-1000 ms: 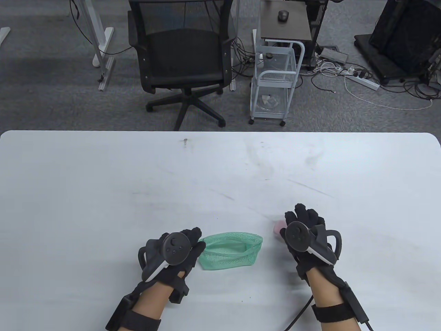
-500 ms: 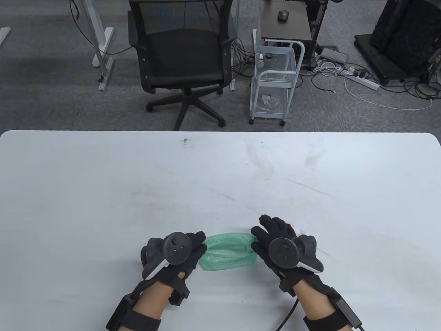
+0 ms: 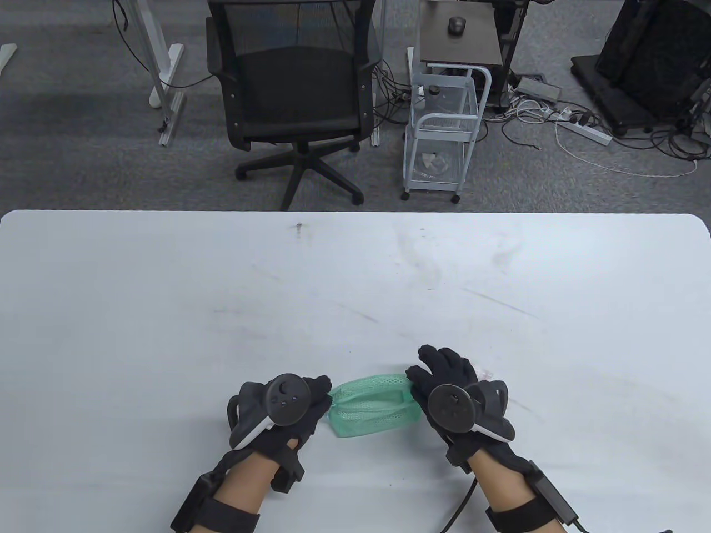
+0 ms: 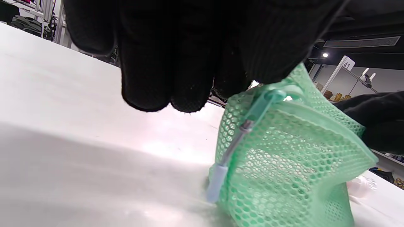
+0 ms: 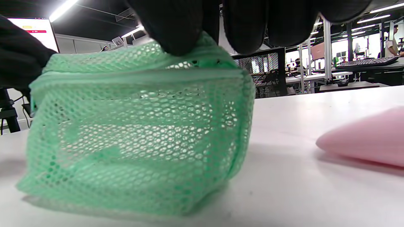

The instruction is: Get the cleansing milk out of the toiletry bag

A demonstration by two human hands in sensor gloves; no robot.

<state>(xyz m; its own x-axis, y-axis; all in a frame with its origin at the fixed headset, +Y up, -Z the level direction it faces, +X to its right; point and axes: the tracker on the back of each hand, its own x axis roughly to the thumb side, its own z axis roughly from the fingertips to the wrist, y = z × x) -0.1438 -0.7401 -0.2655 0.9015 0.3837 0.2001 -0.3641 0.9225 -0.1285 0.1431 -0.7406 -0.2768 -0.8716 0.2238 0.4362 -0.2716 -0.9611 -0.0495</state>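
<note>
Cleansing milk: we see a pink tube (image 5: pixel 366 142) lying flat on the table at 3 o'clock of the bag in the right wrist view, outside the bag and apart from it. In the table view it is almost wholly hidden behind our right hand.
Left hand: our left hand (image 3: pixel 280 413) sits at 9 o'clock of the bag; its fingertips (image 4: pixel 176 78) are bunched together and pinch the bag's top edge at the zip end.
Zip pull: a pale blue pull (image 4: pixel 221 176) hangs down the bag's near corner, its tip at the table.
Toiletry bag: the green mesh toiletry bag (image 3: pixel 373 406) stands on the white table (image 3: pixel 355 277) between our hands, near the table's 6 o'clock edge. We see through the mesh, and nothing shows inside it.
Right hand: our right hand (image 3: pixel 455 391) is at 3 o'clock of the bag; its fingertips (image 5: pixel 176 28) press together on the top rim and pinch the mesh there.
</note>
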